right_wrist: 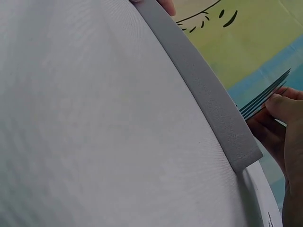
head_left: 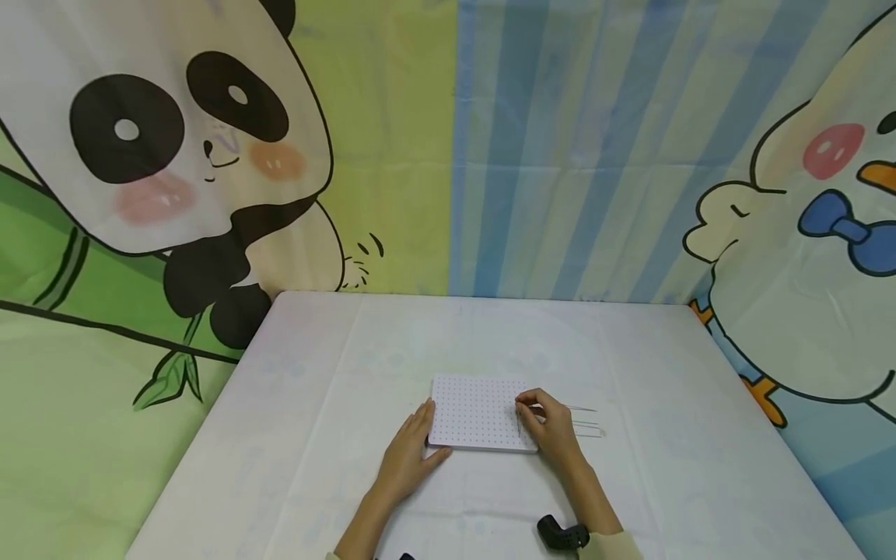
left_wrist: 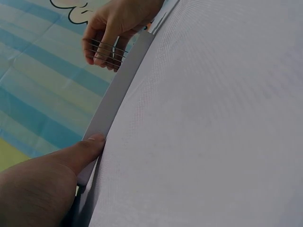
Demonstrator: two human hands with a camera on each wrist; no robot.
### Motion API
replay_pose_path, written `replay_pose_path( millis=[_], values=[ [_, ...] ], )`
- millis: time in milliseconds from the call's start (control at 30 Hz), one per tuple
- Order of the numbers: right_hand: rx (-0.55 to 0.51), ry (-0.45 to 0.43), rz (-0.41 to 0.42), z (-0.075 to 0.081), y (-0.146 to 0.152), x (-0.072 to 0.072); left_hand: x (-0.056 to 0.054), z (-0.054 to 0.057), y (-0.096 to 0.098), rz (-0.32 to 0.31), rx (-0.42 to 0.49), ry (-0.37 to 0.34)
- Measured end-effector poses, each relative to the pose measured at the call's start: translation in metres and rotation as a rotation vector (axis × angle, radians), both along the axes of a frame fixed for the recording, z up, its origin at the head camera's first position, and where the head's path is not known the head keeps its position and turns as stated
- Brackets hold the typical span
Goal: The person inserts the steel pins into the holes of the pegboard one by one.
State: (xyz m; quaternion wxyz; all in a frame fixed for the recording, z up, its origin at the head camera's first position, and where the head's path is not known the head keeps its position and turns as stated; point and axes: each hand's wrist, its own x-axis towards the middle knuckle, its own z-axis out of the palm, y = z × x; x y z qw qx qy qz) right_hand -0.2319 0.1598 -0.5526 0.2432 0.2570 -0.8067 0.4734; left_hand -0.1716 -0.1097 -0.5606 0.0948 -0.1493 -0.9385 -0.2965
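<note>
A white board (head_left: 476,412) dotted with rows of small holes lies flat on the table. My left hand (head_left: 407,455) rests against its left side, fingers stretched along that edge and thumb on the front edge; the left wrist view shows that thumb (left_wrist: 90,150) pressing the board's side. Over the right end of the board, my right hand (head_left: 549,424) pinches thin metal wire between thumb and fingertips. Several parallel thin wires (right_wrist: 260,100) rise from the board at those fingers in the right wrist view. Which of them the fingers hold, and their lower ends, I cannot tell.
More thin metal wires (head_left: 588,428) lie on the white-covered table (head_left: 336,482) just right of the board, partly behind the right hand. A black strap device (head_left: 562,535) is at the right wrist. Cartoon-printed curtains (head_left: 392,155) hang behind the table.
</note>
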Motion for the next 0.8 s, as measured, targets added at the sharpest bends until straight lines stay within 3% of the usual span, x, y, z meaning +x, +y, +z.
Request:
replay_pose_path(
  millis=[300, 800],
  values=[
    [-0.005, 0.012, 0.035, 0.0024, -0.0016, -0.0045, -0.0033, 0.0034, -0.0033, 0.005, -0.009, 0.011],
    [-0.045, -0.043, 0.018, -0.0061, 0.0042, 0.0037, 0.0007, 0.0012, 0.0014, 0.003, 0.002, -0.008]
  ],
)
